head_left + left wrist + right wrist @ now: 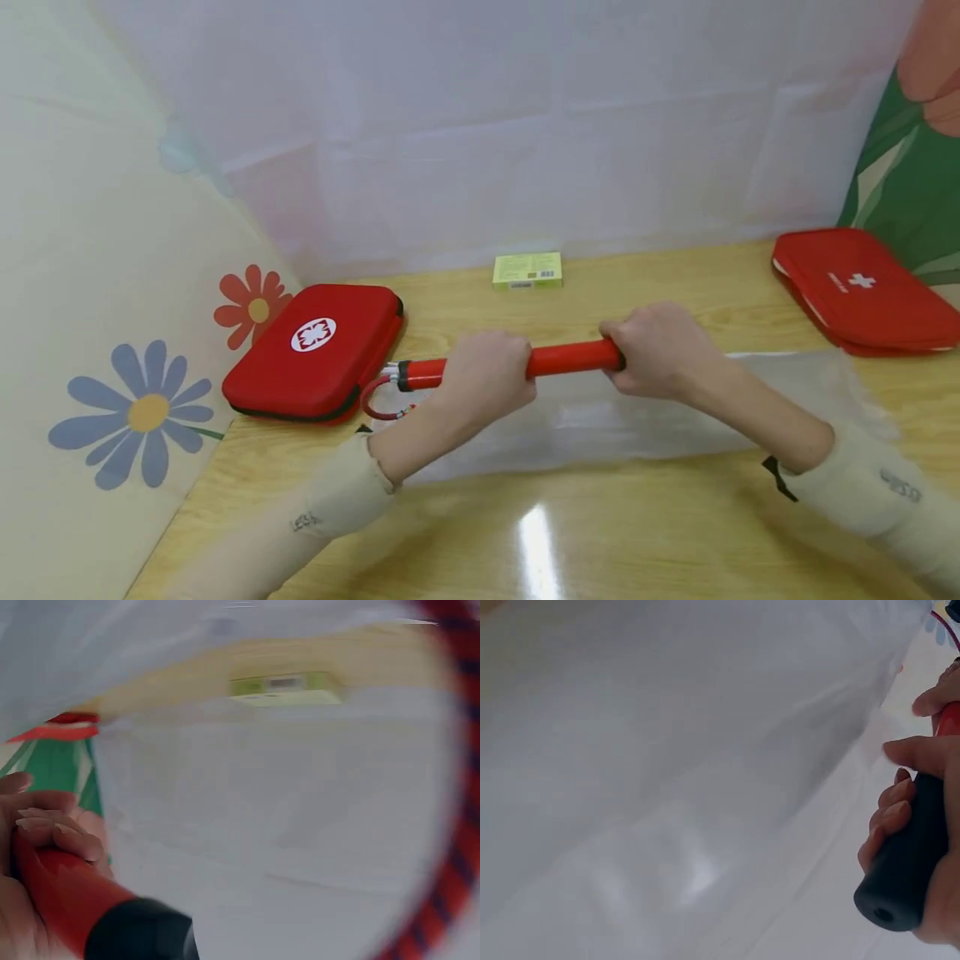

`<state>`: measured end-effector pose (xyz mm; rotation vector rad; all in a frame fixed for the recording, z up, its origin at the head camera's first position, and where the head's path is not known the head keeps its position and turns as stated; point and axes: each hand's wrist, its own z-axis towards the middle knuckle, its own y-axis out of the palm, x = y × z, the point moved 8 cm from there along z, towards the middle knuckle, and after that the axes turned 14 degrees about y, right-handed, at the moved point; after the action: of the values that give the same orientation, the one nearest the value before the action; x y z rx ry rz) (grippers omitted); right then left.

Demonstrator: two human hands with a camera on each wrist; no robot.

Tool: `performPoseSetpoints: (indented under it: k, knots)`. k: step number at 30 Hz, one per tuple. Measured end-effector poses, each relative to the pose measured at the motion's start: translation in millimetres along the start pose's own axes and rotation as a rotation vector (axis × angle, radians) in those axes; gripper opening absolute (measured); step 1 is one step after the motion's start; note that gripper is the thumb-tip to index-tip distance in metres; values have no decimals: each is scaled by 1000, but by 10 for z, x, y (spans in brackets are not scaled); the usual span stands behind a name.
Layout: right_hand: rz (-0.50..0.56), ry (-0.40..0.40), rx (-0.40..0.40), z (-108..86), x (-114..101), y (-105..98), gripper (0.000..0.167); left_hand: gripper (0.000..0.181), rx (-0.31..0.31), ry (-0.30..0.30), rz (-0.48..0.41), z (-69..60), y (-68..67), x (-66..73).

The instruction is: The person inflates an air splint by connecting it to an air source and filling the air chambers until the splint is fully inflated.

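Note:
Both hands hold a red tube (573, 358) raised roughly level above the table. The left hand (487, 375) grips it near its black-collared left end, where a red cord (372, 407) loops out. Around the right part curls the right hand (656, 350); in the right wrist view its fingers wrap a black handle (904, 859) with a small hole in its end. A translucent plastic sheet or bag (600, 425) lies beneath the tube in the head view. The left wrist view shows the tube (67, 892) with its black end and the striped cord (450, 877) close up.
A red hard case (307, 367) sits at the left of the wooden table (465, 533), a red first-aid pouch (870, 287) at the right. Behind the hands, a small yellow-green box (527, 271) lies near the white backdrop (525, 150). A flowered cloth (97, 250) hangs at left.

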<state>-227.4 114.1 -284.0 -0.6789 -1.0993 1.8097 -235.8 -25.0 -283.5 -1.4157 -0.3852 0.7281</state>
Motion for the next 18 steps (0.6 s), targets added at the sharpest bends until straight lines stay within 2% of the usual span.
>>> performPoseSetpoints:
  k: [3,5,8,10,13,15,18]
  knots:
    - [55,-39,52,-59,98,34,26,14,4,-7,66,-144,25,-171]
    - [76,-85,75,-121,183,67,27,18,4,-18,111,-220,88,-270]
    - [68,-153,44,-180,232,126,31,22,3,-31,139,-289,178,-337]
    - [68,-164,-25,-175,204,165,33,21,5,-39,112,-290,209,-315]
    - [54,-111,-117,-124,132,187,36,17,7,-58,29,-241,194,-219]
    - [45,-79,-119,-84,72,154,34,15,15,-72,-6,-188,149,-149]
    - [25,-62,-72,-40,-20,95,29,13,26,-73,-2,-104,69,-49]
